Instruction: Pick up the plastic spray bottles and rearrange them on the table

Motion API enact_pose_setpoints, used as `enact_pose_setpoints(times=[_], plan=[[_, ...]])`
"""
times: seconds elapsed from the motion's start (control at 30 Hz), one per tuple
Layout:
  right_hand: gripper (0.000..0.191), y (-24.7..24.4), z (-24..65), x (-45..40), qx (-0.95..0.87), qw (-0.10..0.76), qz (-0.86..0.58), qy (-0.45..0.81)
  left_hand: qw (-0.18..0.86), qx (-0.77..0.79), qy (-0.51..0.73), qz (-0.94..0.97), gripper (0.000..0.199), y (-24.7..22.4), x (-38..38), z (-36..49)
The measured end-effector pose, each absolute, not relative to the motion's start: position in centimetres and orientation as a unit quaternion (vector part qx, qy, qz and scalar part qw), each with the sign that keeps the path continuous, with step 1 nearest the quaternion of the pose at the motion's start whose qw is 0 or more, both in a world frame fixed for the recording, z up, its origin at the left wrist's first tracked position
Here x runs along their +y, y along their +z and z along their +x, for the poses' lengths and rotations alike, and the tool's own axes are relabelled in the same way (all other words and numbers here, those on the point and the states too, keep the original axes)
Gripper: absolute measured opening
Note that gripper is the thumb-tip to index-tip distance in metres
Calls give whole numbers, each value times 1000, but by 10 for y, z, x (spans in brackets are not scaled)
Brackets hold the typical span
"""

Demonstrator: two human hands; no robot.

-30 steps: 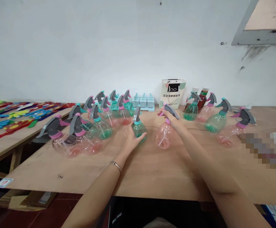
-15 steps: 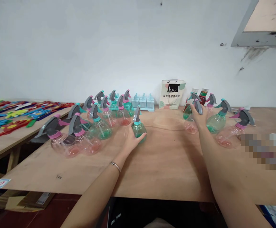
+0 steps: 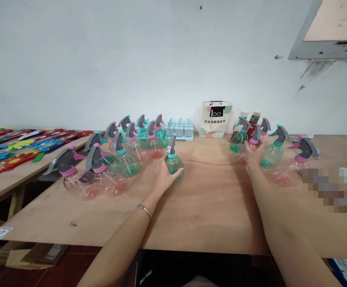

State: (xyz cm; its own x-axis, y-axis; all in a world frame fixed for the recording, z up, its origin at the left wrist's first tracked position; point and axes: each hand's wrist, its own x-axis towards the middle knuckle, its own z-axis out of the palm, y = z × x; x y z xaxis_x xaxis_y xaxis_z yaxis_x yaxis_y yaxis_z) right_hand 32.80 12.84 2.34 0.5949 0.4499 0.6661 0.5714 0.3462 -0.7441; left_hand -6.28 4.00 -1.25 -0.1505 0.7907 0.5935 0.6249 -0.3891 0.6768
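Observation:
My left hand (image 3: 164, 175) is wrapped round a clear green spray bottle (image 3: 175, 162) with a grey head and turquoise collar, upright on the table. At the right, my right hand (image 3: 254, 155) curls round the body of a clear pink spray bottle (image 3: 255, 139), partly hidden by the fingers. Beside it stand a green spray bottle (image 3: 238, 140) on its left, another green one (image 3: 272, 151) on its right, and a pink one (image 3: 287, 173) nearer me. Several pink and green spray bottles (image 3: 127, 161) form a group left of my left hand.
Against the wall are a light blue popsicle mould (image 3: 179, 130), a paper bag (image 3: 215, 119) and red bottles with white caps (image 3: 253, 121). A side table at left holds colourful hand-shaped toys (image 3: 20, 144). The wooden table's (image 3: 191, 223) front edge runs before me.
My right hand has shifted from the pink spray bottle's head down to its body. That bottle's head now sits slightly further right. My left hand stays on the green bottle.

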Motion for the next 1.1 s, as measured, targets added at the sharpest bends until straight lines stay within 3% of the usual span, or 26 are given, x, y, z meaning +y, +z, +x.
enact_pose_setpoints(times=[0.2, 0.4, 0.5, 0.67, 0.77, 0.83, 0.97, 1.1], plan=[[56, 9, 337, 139, -445, 672, -588, -65, 80, 550, 530, 641, 84, -14, 41, -64], [54, 21, 333, 137, -436, 722, -456, -282, 105, 532, 538, 645, 83, -14, 40, -64], [51, 45, 300, 125, -499, 711, -398, -294, 162, 515, 535, 650, 86, -14, 37, -61], [47, 65, 199, 86, -746, 569, -342, -53, 201, 481, 507, 687, 86, -16, 30, -50], [85, 55, 147, 67, -787, 500, -339, 127, 165, 471, 485, 718, 85, -19, 23, -40], [99, 46, 128, 59, -777, 491, -336, 206, 137, 478, 463, 733, 86, -22, 18, -34], [69, 41, 118, 52, -722, 519, -353, 292, 112, 454, 441, 766, 82, -23, 10, -29], [43, 50, 126, 54, -678, 544, -373, 325, 84, 441, 561, 696, 56, -9, 27, -47]])
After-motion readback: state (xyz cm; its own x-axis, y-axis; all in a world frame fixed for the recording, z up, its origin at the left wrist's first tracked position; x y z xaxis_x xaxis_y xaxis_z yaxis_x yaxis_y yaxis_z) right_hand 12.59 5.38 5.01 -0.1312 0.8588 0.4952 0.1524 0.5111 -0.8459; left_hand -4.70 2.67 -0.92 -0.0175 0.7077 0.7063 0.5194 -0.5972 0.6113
